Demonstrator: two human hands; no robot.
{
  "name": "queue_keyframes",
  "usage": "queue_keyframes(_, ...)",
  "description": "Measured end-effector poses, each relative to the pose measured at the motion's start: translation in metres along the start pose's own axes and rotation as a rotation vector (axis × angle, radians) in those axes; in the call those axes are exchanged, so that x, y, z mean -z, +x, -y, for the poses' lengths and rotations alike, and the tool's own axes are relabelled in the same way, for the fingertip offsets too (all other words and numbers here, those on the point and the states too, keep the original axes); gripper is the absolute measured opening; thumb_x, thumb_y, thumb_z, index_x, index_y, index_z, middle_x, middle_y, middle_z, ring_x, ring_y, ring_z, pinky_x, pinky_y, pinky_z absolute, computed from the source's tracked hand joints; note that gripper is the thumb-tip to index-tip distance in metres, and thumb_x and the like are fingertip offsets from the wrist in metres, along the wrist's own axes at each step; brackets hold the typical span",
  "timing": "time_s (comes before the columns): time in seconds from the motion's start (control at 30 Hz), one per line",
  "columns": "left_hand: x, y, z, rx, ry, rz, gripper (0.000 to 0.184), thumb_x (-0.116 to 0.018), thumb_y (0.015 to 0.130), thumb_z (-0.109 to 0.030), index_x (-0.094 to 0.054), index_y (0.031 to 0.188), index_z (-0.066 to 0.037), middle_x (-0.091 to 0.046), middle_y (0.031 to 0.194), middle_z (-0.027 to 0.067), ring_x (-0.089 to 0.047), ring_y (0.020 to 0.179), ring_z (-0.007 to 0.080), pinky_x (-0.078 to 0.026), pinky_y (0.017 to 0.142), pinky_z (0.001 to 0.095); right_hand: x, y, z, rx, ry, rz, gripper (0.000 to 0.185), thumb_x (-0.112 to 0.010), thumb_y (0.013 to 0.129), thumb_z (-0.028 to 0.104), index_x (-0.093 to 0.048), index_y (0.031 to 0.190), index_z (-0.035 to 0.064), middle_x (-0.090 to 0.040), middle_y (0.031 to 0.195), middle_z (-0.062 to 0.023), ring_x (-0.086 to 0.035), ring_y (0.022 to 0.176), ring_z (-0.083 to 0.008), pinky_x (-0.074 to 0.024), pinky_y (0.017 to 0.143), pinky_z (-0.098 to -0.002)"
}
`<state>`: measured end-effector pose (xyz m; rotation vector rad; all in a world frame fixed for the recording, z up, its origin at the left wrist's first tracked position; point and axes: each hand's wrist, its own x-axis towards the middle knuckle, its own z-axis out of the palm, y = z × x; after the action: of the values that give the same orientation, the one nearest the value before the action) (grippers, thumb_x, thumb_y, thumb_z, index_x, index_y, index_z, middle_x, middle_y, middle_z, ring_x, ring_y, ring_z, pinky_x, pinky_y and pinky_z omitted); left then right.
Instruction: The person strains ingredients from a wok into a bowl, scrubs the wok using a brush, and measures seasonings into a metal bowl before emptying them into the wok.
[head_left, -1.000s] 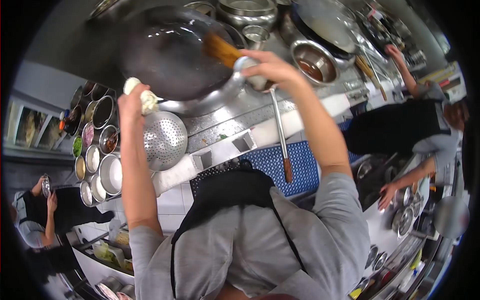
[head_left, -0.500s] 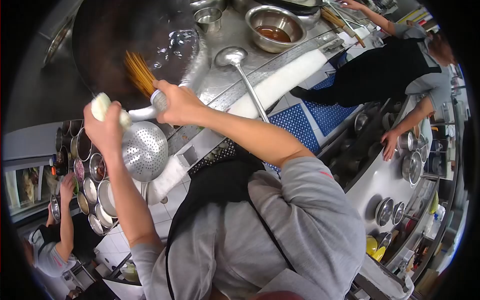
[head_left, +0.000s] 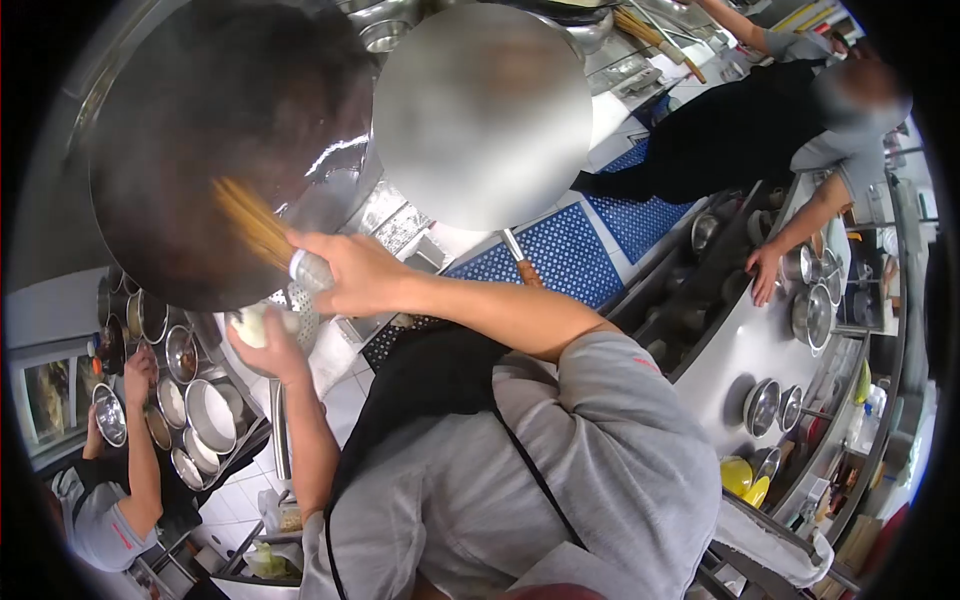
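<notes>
My right hand (head_left: 350,275) is closed round the banded grip of a bamboo wok brush (head_left: 252,228). Its bristles point over the dark inside of a large wok (head_left: 150,150). At the wok's near edge my left hand (head_left: 275,350) is closed on a folded white cloth (head_left: 262,325). Whether the cloth wraps a handle is hidden. Behind that hand, part of a perforated strainer (head_left: 302,310) shows. Shiny wet light lies on the wok's right inner side.
A pale blurred round patch covers part of the counter at right. Several metal bowls (head_left: 210,415) stand at left near a person's hand (head_left: 138,370). Another person's hand (head_left: 768,272) rests on the right counter (head_left: 700,385). Blue mats (head_left: 560,255) lie on the floor.
The wok's near rim has come closer and appears tilted. My left hand with the cloth has moved down and right; the brush has shifted down and left. The blurred patch now hides the ladle's bowl.
</notes>
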<state>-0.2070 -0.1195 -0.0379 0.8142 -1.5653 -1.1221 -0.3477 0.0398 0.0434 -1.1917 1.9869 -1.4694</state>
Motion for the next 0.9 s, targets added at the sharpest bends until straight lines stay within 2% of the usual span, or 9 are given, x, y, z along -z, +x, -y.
queue_keyframes(0.17, -0.017, 0.053, -0.030, 0.296, -0.159, -0.033, 0.022, -0.066, 0.076, -0.006, -0.060, 0.096, 0.002, -0.064, 0.086, 0.0097, -0.063, 0.071, 0.0199, -0.052, 0.062, 0.0330, 0.058, -0.016, 0.050, 0.024, 0.113, -0.062, 0.081, -0.074, 0.071, 0.016, -0.045, 0.147, 0.0154, -0.061, 0.132, -0.0161, -0.065, 0.112, -0.0302, -0.0501, 0.095, -0.0340)
queue_keyframes(0.27, -0.033, 0.071, -0.040, 0.520, -0.281, -0.073, 0.014, -0.067, 0.078, -0.007, -0.062, 0.088, 0.001, -0.063, 0.080, 0.0079, -0.063, 0.065, 0.0194, -0.052, 0.052, 0.0328, 0.080, -0.039, 0.038, 0.146, -0.084, -0.245, 0.085, -0.073, 0.075, 0.017, -0.034, 0.150, 0.0140, -0.049, 0.143, -0.0213, -0.054, 0.127, -0.0390, -0.0446, 0.103, -0.0397)
queue_keyframes(0.43, -0.050, 0.096, 0.031, 0.742, -0.646, 0.091, 0.011, -0.063, 0.085, -0.014, -0.062, 0.091, -0.005, -0.067, 0.081, 0.0082, -0.068, 0.070, 0.0233, -0.057, 0.055, 0.0390, 0.073, -0.089, -0.044, -0.158, -0.226, -0.343, 0.088, -0.067, 0.076, 0.012, -0.023, 0.152, 0.0162, -0.057, 0.126, -0.0316, -0.059, 0.109, -0.0497, -0.0484, 0.096, -0.0475)
queue_keyframes(0.47, -0.051, 0.098, 0.046, 0.751, -0.812, 0.254, 0.008, -0.063, 0.086, -0.013, -0.062, 0.090, -0.006, -0.068, 0.081, 0.0095, -0.068, 0.071, 0.0244, -0.059, 0.060, 0.0400, 0.067, -0.099, -0.067, -0.387, -0.244, -0.229, 0.085, -0.068, 0.080, 0.016, -0.023, 0.152, 0.0145, -0.053, 0.132, -0.0320, -0.054, 0.119, -0.0492, -0.0436, 0.102, -0.0463)
queue_keyframes(0.53, -0.086, 0.082, 0.016, 0.712, -0.703, 0.004, 0.012, -0.067, 0.082, -0.010, -0.062, 0.092, -0.006, -0.068, 0.083, 0.0084, -0.069, 0.073, 0.0241, -0.060, 0.066, 0.0403, 0.062, -0.114, -0.116, -0.715, -0.441, 0.075, 0.086, -0.068, 0.079, 0.014, -0.023, 0.153, 0.0160, -0.061, 0.120, -0.0310, -0.060, 0.110, -0.0471, -0.0482, 0.095, -0.0476)
queue_keyframes(0.6, -0.107, 0.079, 0.016, 0.721, -0.749, -0.087, 0.020, -0.067, 0.077, -0.005, -0.060, 0.096, -0.003, -0.066, 0.083, 0.0091, -0.068, 0.071, 0.0242, -0.059, 0.063, 0.0377, 0.054, -0.122, -0.103, -0.468, -0.415, -0.227, 0.085, -0.068, 0.077, 0.012, -0.028, 0.152, 0.0155, -0.063, 0.119, -0.0287, -0.063, 0.107, -0.0458, -0.0509, 0.092, -0.0453)
queue_keyframes(0.73, -0.137, 0.072, -0.003, 0.698, -0.678, -0.177, 0.021, -0.067, 0.075, -0.004, -0.058, 0.093, 0.000, -0.064, 0.083, 0.0103, -0.067, 0.069, 0.0239, -0.058, 0.060, 0.0380, 0.059, -0.118, -0.102, -0.243, -0.425, -0.305, 0.083, -0.070, 0.075, 0.010, -0.036, 0.151, 0.0163, -0.062, 0.116, -0.0322, -0.062, 0.103, -0.0495, -0.0511, 0.090, -0.0488)
queue_keyframes(0.77, -0.145, 0.075, 0.010, 0.708, -0.730, -0.199, 0.023, -0.067, 0.074, -0.003, -0.057, 0.094, 0.000, -0.064, 0.085, 0.0107, -0.066, 0.068, 0.0239, -0.058, 0.060, 0.0376, 0.063, -0.114, -0.102, -0.464, -0.453, -0.174, 0.081, -0.071, 0.074, 0.008, -0.040, 0.149, 0.0126, -0.065, 0.114, -0.0283, -0.066, 0.101, -0.0437, -0.0526, 0.089, -0.0440)
queue_keyframes(0.9, -0.162, 0.078, 0.022, 0.711, -0.714, -0.230, 0.019, -0.066, 0.079, -0.003, -0.056, 0.096, -0.001, -0.065, 0.085, 0.0096, -0.068, 0.069, 0.0234, -0.060, 0.062, 0.0382, 0.075, -0.105, -0.122, -0.534, -0.005, -0.275, 0.080, -0.070, 0.073, -0.008, -0.042, 0.147, 0.0077, -0.065, 0.102, -0.0100, -0.062, 0.077, -0.0122, -0.0524, 0.068, -0.0247)
